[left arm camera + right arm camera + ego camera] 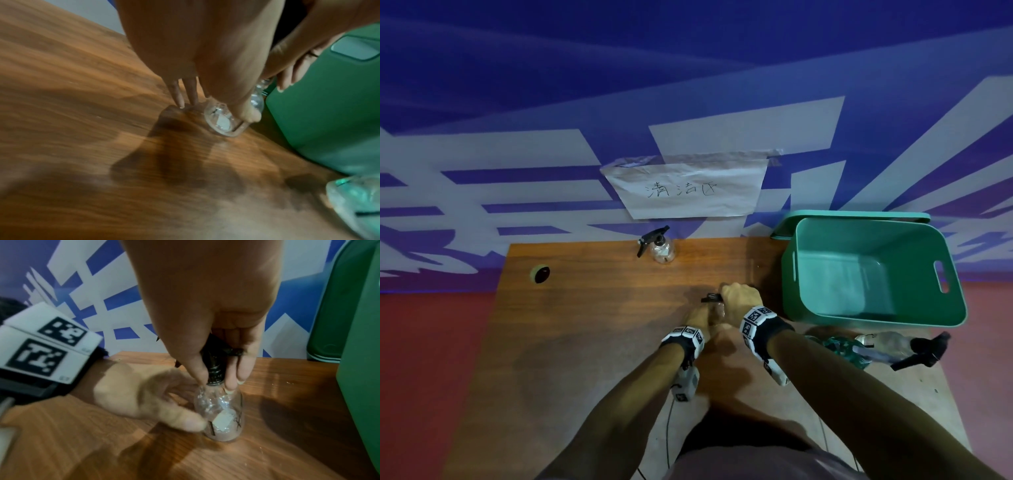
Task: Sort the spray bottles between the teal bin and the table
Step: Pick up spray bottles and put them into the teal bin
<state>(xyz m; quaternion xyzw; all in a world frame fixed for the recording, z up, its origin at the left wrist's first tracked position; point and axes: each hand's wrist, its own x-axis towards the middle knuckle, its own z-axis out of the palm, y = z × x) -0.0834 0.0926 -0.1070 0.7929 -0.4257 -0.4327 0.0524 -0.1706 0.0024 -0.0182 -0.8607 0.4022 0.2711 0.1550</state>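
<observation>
A small clear spray bottle (222,410) with a black trigger head (711,298) stands upright on the wooden table (585,325), just left of the teal bin (873,317). My right hand (739,296) grips its black neck from above, thumb and fingers (243,369) on either side. My left hand (698,318) holds the lower body, thumb (185,420) on the near side and fingers behind. The bottle's base (222,120) touches the table. The bin is empty. Another clear spray bottle (659,246) stands at the table's back edge.
Two more bottles lie in front of the bin, one greenish (839,349) and one clear with a black head (900,346). A teal lid (852,216) leans behind the bin. A tape roll (540,274) sits far left. A paper sign (685,188) hangs on the wall.
</observation>
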